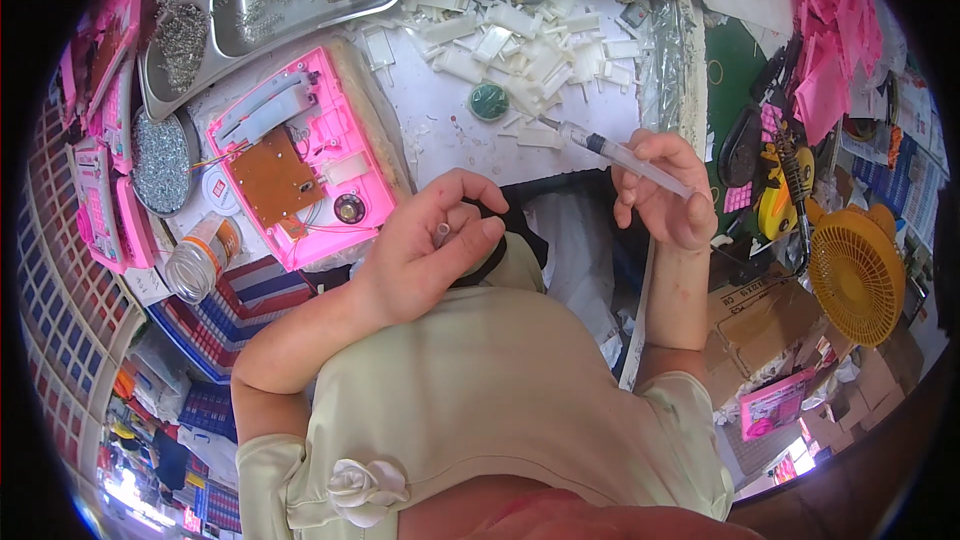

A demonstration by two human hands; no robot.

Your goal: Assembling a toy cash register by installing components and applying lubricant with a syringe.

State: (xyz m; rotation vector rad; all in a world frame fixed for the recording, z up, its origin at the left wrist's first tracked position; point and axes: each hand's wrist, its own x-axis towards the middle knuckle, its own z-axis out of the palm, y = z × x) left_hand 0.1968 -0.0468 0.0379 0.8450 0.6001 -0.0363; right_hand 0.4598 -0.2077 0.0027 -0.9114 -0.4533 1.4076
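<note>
A clear plastic syringe (622,155) with a dark plunger seal lies in my right hand (668,190), whose fingers are closed round its barrel. Its thin tip points left, above a white part on the work surface. Curled in front of my body, my left hand (425,245) encloses a small pale tube-like piece (441,232); only its round end shows. To the left of that hand rests an opened pink toy-like housing (350,155), with a brown circuit board (270,178), wires and a small round speaker (349,208) inside.
White plastic parts (540,40) are heaped at the back, beside a round green container (488,101). Metal trays (255,15) of small hardware and a bowl of screws (163,162) stand left, near a tipped jar (203,260). Pink pieces (825,30) and a yellow fan-like guard (857,275) sit right.
</note>
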